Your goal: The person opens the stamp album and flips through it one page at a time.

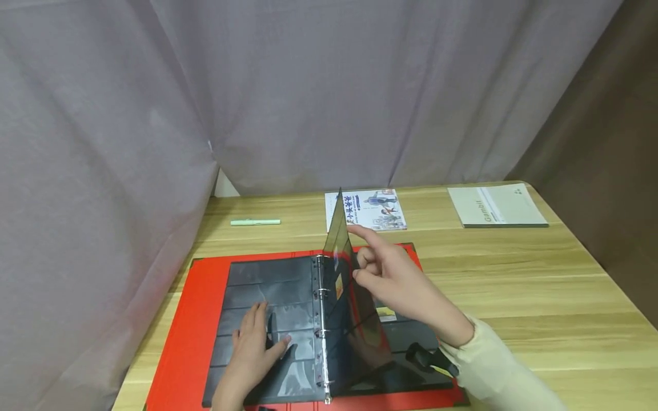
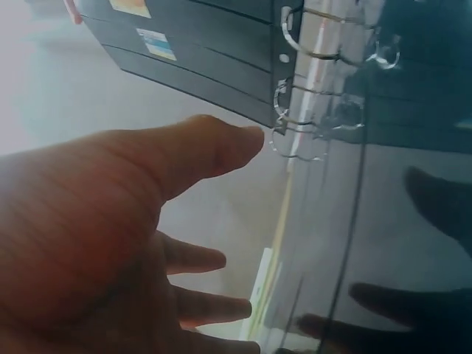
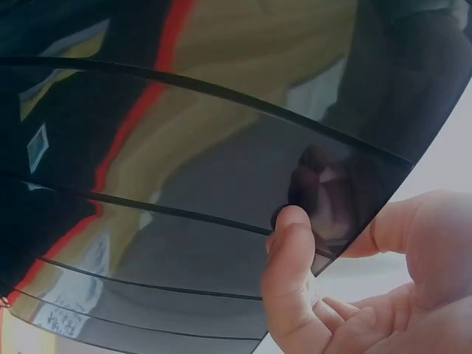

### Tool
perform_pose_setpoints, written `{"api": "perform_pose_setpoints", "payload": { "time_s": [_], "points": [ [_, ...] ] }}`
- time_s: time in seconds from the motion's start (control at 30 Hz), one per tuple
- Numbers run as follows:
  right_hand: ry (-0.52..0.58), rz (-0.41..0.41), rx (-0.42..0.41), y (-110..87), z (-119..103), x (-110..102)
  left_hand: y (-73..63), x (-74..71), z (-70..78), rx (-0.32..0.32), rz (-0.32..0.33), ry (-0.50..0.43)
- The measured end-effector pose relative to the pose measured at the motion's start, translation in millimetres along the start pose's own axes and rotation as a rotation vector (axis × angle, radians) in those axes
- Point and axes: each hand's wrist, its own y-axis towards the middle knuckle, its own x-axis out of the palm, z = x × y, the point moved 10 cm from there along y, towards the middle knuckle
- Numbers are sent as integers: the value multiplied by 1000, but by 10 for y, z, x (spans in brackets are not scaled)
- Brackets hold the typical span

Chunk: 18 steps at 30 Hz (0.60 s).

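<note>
A red ring binder lies spread on the table, filled with black pocket pages. My left hand rests on the left-hand pocket page, fingers spread, left of the metal rings. With my right hand I pinch the outer edge of a raised, see-through dark page, which stands nearly upright from the rings. The right wrist view has the index finger on one face and the thumb behind the edge. Small coloured stamp-like pieces sit in some pockets.
Behind the binder are a pale green pen and a white illustrated booklet, partly covered by the raised page. A pale green "Gambit" book lies at the back right. Black-handled tweezers or a similar tool lie by the right sleeve. Grey curtains hang behind the table.
</note>
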Motion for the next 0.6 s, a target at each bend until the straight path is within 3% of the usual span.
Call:
{"api": "perform_pose_setpoints", "payload": {
  "time_s": [0.23,0.37,0.6],
  "points": [
    [-65,-24,-17,75,-65,86,-22,-134,73,24,50,-30],
    [-128,-23,-37,100,-113,111,-42,-231,201,87,84,-63],
    [-165,-37,-68,141,-192,156,-71,-374,458,139,100,-102]
  ]
}}
